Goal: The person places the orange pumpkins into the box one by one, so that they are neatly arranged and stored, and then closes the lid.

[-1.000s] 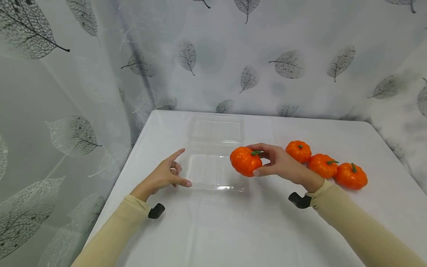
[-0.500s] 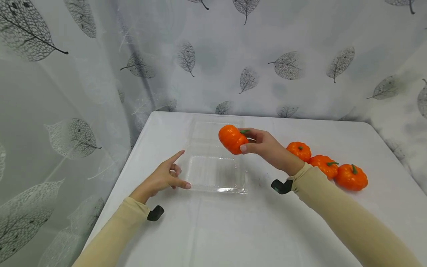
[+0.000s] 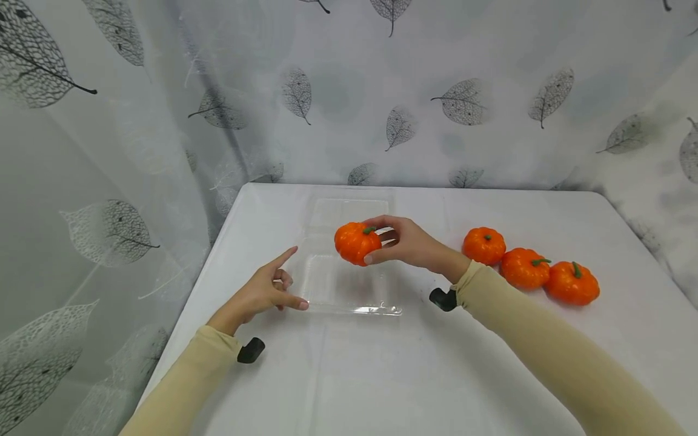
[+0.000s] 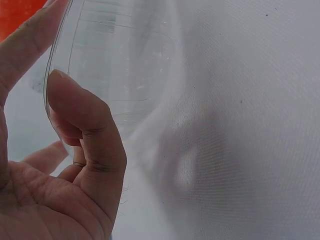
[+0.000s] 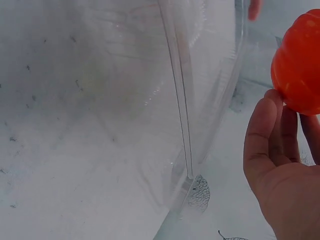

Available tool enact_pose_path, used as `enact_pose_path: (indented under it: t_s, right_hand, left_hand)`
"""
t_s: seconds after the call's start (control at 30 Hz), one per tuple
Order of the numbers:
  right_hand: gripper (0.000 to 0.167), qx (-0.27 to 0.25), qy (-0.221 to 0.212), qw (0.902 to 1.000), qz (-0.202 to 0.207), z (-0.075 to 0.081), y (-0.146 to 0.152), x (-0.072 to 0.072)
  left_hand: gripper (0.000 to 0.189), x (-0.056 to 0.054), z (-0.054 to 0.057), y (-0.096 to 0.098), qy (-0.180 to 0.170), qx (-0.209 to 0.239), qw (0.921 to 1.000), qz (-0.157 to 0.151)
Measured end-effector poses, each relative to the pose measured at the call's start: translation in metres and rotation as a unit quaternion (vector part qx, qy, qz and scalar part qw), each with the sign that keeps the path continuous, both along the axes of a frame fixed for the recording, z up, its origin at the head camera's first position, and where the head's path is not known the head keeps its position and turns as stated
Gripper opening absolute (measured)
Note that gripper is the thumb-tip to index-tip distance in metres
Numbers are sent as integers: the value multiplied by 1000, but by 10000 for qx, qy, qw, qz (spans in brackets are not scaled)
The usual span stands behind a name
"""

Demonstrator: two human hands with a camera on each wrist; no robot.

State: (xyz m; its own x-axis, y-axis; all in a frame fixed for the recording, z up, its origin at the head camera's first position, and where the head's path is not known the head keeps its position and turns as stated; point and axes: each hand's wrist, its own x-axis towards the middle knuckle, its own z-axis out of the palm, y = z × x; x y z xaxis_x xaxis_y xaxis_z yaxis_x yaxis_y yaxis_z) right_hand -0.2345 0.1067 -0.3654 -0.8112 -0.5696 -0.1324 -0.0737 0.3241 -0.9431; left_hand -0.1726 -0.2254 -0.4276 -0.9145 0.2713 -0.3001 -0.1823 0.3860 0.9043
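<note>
My right hand (image 3: 409,243) holds a small orange pumpkin (image 3: 355,243) with a green stem, thumb in front and fingers behind. The pumpkin hangs over a clear plastic clamshell container (image 3: 322,281), whose lid (image 3: 343,209) lies folded back behind the base. At the container's left edge, my left hand (image 3: 259,293) stretches out index finger and thumb while the other fingers curl. In the left wrist view, the thumb (image 4: 82,105) sits right at the plastic rim. The right wrist view shows the pumpkin (image 5: 302,65) at the fingertips (image 5: 262,112).
Three more orange pumpkins, one at the back (image 3: 484,245), one in the middle (image 3: 525,268) and one nearest (image 3: 572,283), sit on the white table (image 3: 382,375) beyond my right forearm. A leaf-patterned curtain (image 3: 338,91) hangs behind and to the left.
My right hand has carried the pumpkin leftward, first rising away, then coming lower over the container. The left hand stays at the container's edge.
</note>
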Motion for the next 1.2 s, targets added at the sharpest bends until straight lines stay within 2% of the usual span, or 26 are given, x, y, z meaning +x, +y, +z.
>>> enact_pose_path:
  t_s: [0.27,0.43,0.6,0.7,0.9,1.0,1.07,1.2]
  right_hand:
    - [75,569,931,9938,231,-12,-11,2]
    - [72,917,1526,9835,326,-13,-17,3]
    - [71,1447,1820,9722,292,-13,-22,6]
    - [71,1907,2112,9580,363,-16,-24,6]
    - [75,2770,2785,9182,523,-24,-27,4]
    - [76,3054,2994,9022,566,-27,-27,3]
    - [76,3180,3102,8939,608,-28,-27,4]
    - [75,3311,3194,8853,676,-30,-28,5]
  left_hand:
    - [124,0,1,0,-24,-9,10000,13]
    - [124,0,2,0,-19,0,10000,2]
    - [124,0,2,0,33,-6,10000,-50]
    - [123,0,2,-1,60,-21,10000,-59]
    - [124,1,1,0,39,11,10000,-34]
    - [124,1,1,0,33,18,10000,-27]
    - [124,1,2,0,40,14,10000,-39]
    - [124,2,3,0,26,32,10000,-54]
